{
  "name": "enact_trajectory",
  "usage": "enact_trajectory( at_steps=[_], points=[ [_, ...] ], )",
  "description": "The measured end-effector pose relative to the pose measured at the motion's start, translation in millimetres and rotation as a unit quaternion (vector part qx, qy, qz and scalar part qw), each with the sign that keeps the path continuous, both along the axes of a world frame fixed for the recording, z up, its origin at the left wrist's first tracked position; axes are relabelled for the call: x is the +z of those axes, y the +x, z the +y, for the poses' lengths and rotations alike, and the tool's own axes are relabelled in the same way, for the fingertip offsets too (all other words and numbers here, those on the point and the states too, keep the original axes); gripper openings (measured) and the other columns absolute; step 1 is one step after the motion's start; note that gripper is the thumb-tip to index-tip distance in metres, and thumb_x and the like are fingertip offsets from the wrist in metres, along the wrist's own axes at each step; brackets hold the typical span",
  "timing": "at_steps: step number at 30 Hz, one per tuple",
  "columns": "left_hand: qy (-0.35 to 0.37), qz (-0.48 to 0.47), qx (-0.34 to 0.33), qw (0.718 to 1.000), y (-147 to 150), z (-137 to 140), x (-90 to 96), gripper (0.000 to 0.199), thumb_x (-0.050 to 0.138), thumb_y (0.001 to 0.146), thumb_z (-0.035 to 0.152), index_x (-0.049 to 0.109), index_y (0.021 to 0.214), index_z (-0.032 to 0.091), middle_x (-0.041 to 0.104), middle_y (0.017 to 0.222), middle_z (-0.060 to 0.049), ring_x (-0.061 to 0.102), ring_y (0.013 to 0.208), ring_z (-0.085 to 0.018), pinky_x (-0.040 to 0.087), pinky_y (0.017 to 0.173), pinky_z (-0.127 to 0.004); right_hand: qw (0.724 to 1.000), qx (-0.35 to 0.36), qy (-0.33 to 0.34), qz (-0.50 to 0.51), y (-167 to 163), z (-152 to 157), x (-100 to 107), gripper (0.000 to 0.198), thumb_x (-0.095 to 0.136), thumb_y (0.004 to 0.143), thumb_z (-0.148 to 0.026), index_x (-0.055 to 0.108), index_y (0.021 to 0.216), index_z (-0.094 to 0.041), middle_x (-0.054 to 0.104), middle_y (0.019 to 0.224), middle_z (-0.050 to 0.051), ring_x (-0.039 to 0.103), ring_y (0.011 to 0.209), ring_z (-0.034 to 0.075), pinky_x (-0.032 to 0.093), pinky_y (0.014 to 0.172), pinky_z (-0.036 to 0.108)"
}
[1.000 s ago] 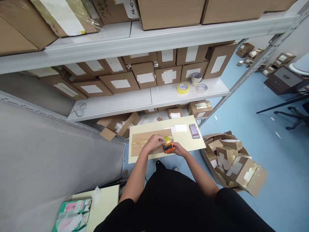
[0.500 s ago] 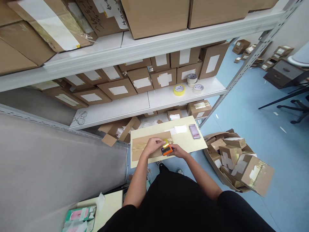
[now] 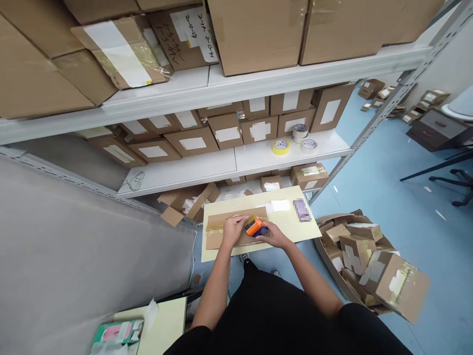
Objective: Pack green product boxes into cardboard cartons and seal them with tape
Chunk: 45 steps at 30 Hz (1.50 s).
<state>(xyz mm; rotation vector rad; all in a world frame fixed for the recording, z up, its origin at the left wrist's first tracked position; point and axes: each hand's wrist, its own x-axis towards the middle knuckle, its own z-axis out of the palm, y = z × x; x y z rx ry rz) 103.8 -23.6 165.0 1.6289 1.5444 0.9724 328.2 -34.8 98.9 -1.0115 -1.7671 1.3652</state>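
Observation:
My right hand (image 3: 274, 235) grips an orange and dark-coloured tape dispenser (image 3: 254, 226) from its right side. My left hand (image 3: 234, 230) is closed in a pinch at the dispenser's left, on a shiny yellowish piece of tape (image 3: 251, 219). Both hands are above a flat brown cardboard box (image 3: 216, 240) that has shiny tape across it. This box lies on a pale yellow board (image 3: 291, 230). The fingertips are small in the view, and the tape's end is hidden.
White paper (image 3: 281, 205) and a blurred-out purple item (image 3: 302, 210) lie on the board. Ahead stands a metal shelf (image 3: 185, 170) with boxes and tape rolls (image 3: 281, 146). An open carton (image 3: 188, 203) is at its lower left. A large carton of boxes (image 3: 328, 259) sits to the right.
The dispenser has turned in my right hand, so more of its orange side shows. My left hand stays close beside it. The whole view has shifted slightly.

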Motion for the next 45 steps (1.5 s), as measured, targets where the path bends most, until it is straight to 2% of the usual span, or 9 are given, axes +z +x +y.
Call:
enact_trajectory(
  at_steps=[3, 8, 15, 18, 21, 25, 29, 33, 45],
  points=[
    [-0.001, -0.007, 0.010, 1.000, -4.0, -0.3, 6.6, 0.032, 0.065, 0.093, 0.046, 0.084, 0.086, 0.023, 0.081, 0.091, -0.007, 0.073, 0.086, -0.024, 0.055, 0.081, -0.035, 0.998, -0.018, 0.028, -0.054, -3.7, 2.8, 6.6, 0.050, 0.079, 0.083, -0.057, 0.070, 0.118, -0.022, 0.073, 0.116, 0.011, 0.065, 0.105, 0.031, 0.049, 0.095, 0.042],
    [0.024, 0.027, 0.001, 0.999, -8.6, -3.1, 26.0, 0.032, 0.061, 0.095, 0.043, 0.084, 0.085, 0.024, 0.078, 0.083, -0.006, 0.069, 0.078, -0.021, 0.052, 0.076, -0.033, 0.993, -0.047, 0.031, -0.104, -9.9, 7.3, 9.4, 0.049, 0.073, 0.084, -0.066, 0.070, 0.103, -0.021, 0.072, 0.090, 0.006, 0.064, 0.079, 0.024, 0.047, 0.072, 0.032],
    [0.095, 0.011, 0.140, 0.986, -42.4, -11.8, 56.4, 0.031, 0.065, 0.091, 0.046, 0.084, 0.083, 0.023, 0.075, 0.075, -0.002, 0.066, 0.075, -0.020, 0.050, 0.072, -0.030, 0.978, -0.056, 0.034, -0.197, 8.5, 15.2, 20.8, 0.052, 0.070, 0.081, -0.071, 0.071, 0.097, -0.022, 0.072, 0.078, 0.003, 0.065, 0.071, 0.023, 0.044, 0.064, 0.030],
    [0.091, -0.002, 0.210, 0.973, -72.4, -18.0, 57.0, 0.031, 0.069, 0.088, 0.047, 0.083, 0.079, 0.022, 0.074, 0.073, -0.002, 0.066, 0.073, -0.019, 0.051, 0.071, -0.029, 0.967, -0.025, 0.044, -0.248, 16.1, 23.1, 28.8, 0.053, 0.070, 0.081, -0.072, 0.072, 0.098, -0.022, 0.074, 0.081, 0.004, 0.067, 0.073, 0.023, 0.042, 0.065, 0.029],
    [0.061, -0.022, 0.289, 0.955, -106.0, -26.0, 40.0, 0.030, 0.073, 0.083, 0.049, 0.083, 0.076, 0.021, 0.074, 0.071, -0.002, 0.067, 0.072, -0.020, 0.052, 0.072, -0.029, 0.950, 0.020, 0.053, -0.306, 12.7, 33.5, 37.6, 0.055, 0.069, 0.082, -0.073, 0.074, 0.101, -0.022, 0.077, 0.090, 0.006, 0.069, 0.081, 0.025, 0.042, 0.067, 0.028],
    [-0.012, -0.091, 0.366, 0.926, -145.7, -38.6, -1.6, 0.033, 0.078, 0.075, 0.051, 0.081, 0.073, 0.018, 0.070, 0.064, -0.001, 0.065, 0.065, -0.018, 0.050, 0.064, -0.028, 0.912, 0.079, 0.078, -0.394, -13.3, 45.3, 49.2, 0.059, 0.067, 0.083, -0.076, 0.075, 0.100, -0.021, 0.078, 0.091, 0.010, 0.071, 0.084, 0.027, 0.042, 0.067, 0.029],
    [-0.042, -0.144, 0.400, 0.904, -170.7, -47.7, -37.8, 0.040, 0.083, 0.067, 0.055, 0.079, 0.070, 0.015, 0.068, 0.060, -0.001, 0.061, 0.061, -0.015, 0.049, 0.062, -0.027, 0.884, 0.089, 0.100, -0.449, -43.8, 50.0, 52.6, 0.068, 0.057, 0.086, -0.083, 0.077, 0.098, -0.020, 0.079, 0.095, 0.015, 0.072, 0.092, 0.030, 0.045, 0.073, 0.030],
    [-0.096, -0.193, 0.415, 0.884, -178.5, -49.7, -59.6, 0.048, 0.087, 0.057, 0.059, 0.079, 0.073, 0.014, 0.068, 0.061, -0.002, 0.060, 0.060, -0.014, 0.048, 0.060, -0.027, 0.873, 0.059, 0.104, -0.474, -59.1, 52.0, 47.3, 0.075, 0.049, 0.087, -0.086, 0.078, 0.095, -0.018, 0.079, 0.094, 0.019, 0.073, 0.093, 0.032, 0.047, 0.077, 0.033],
    [-0.212, -0.256, 0.402, 0.853, -176.4, -44.5, -112.9, 0.053, 0.092, 0.053, 0.058, 0.073, 0.073, 0.012, 0.066, 0.062, -0.002, 0.056, 0.056, -0.009, 0.046, 0.059, -0.023, 0.857, 0.065, 0.081, -0.504, -75.5, 55.8, 44.0, 0.081, 0.055, 0.081, -0.089, 0.079, 0.099, -0.013, 0.077, 0.101, 0.024, 0.072, 0.099, 0.035, 0.049, 0.081, 0.037]
  ],
)
